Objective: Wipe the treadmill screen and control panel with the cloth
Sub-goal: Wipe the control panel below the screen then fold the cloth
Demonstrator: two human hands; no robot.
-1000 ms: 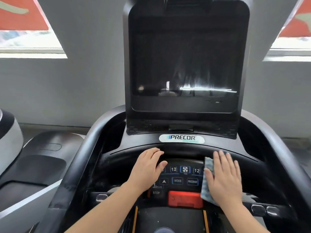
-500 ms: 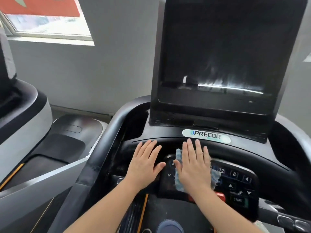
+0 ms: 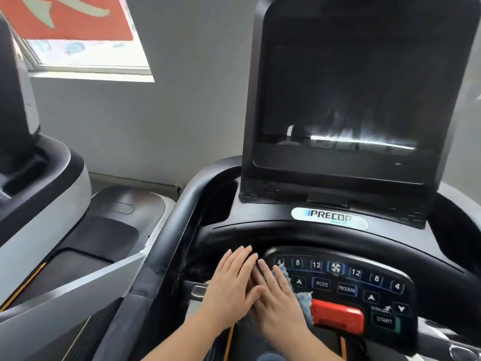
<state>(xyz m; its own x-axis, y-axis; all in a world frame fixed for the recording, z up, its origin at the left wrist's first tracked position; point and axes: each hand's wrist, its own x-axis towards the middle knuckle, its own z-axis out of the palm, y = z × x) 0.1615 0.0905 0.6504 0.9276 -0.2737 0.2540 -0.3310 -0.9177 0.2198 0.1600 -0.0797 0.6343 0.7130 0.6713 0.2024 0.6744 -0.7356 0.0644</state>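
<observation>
The treadmill's dark screen (image 3: pixel 346 95) stands upright at the upper right, with streaks and a bright reflection along its lower part. Below it lies the black control panel (image 3: pixel 348 280) with number, MODE, PROGRAM and START buttons and a red stop bar (image 3: pixel 338 317). My right hand (image 3: pixel 276 300) lies flat with straight fingers on a light blue cloth (image 3: pixel 303 298) at the panel's left end; most of the cloth is hidden beneath the hand. My left hand (image 3: pixel 231 285) rests flat on the console beside it, the two hands touching.
A curved black handrail (image 3: pixel 182 212) rings the console. A second treadmill (image 3: pixel 46 209) stands close on the left. Behind are a grey wall and a window (image 3: pixel 86 58) with a red banner.
My right hand has slid the cloth leftward across the panel, from its right side to its left end, ending against the left hand. The view has swung left.
</observation>
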